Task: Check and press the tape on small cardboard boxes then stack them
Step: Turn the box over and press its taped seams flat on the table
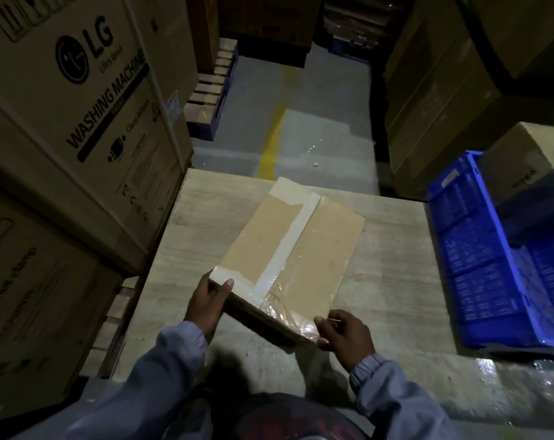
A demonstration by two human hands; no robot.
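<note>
A flat brown cardboard box [320, 246] lies on a pale wooden table [393, 265], turned at an angle. A pale strip of tape [288, 239] runs down the middle of its top and along both ends, and the right half shines with clear tape. My left hand [207, 301] grips the near left corner, thumb on top. My right hand [345, 335] holds the near right corner, fingers curled at the box's edge. Both sleeves are grey.
A blue plastic crate [478, 258] stands on the table's right side, with a cardboard carton [529, 157] behind it. Tall washing machine cartons [79, 122] rise at the left, more cartons [434, 90] at the right. A grey floor aisle with a yellow line [271, 144] runs ahead.
</note>
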